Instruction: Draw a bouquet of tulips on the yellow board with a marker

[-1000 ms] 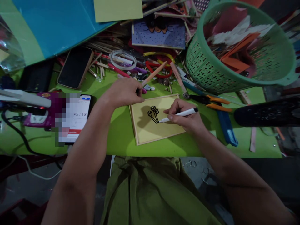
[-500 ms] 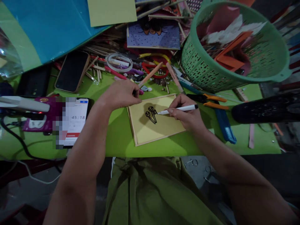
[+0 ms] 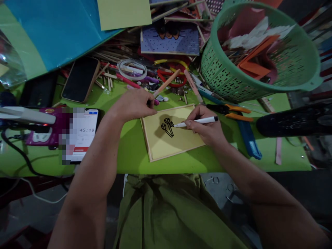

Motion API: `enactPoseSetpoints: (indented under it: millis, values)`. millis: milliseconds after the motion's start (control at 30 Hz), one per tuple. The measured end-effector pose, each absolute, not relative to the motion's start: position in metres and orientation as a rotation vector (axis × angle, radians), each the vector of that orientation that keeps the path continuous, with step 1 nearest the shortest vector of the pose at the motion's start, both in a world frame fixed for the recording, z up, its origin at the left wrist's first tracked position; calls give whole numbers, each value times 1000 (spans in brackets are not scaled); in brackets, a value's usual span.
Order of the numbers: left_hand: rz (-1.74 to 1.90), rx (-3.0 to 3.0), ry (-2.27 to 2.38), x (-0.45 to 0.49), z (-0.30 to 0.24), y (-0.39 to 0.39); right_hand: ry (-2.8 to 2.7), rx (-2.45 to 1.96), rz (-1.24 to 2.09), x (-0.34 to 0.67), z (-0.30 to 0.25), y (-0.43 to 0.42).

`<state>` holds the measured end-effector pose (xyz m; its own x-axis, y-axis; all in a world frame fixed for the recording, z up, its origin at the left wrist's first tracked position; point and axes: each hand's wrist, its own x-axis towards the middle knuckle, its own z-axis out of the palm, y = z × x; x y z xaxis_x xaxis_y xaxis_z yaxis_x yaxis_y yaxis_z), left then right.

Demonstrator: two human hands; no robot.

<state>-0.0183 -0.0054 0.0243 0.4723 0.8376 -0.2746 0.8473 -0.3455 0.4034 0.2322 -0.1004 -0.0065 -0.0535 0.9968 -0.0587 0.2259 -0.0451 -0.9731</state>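
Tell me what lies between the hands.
In the head view: the yellow card with its black drawing, and the front end of the white marker that the right hand holds.

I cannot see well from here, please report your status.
Right hand holds white marker, tip at black drawing. Left hand by upper-left corner of yellow card. Orange-handled tool near right hand.

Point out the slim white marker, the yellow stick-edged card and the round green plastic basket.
Slim white marker [image 3: 206, 120]: head view, on its barrel.
Yellow stick-edged card [image 3: 172, 146]: head view, bare surface below the drawing.
Round green plastic basket [image 3: 217, 72]: head view, perforated outer wall.
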Motion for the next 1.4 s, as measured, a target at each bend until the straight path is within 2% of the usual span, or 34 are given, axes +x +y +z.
enactPoseSetpoints:
  millis: [1400]
  values:
    - [32, 2224, 1378, -22, 19, -3, -1414, -1346, 1247, 233, -6, -102]
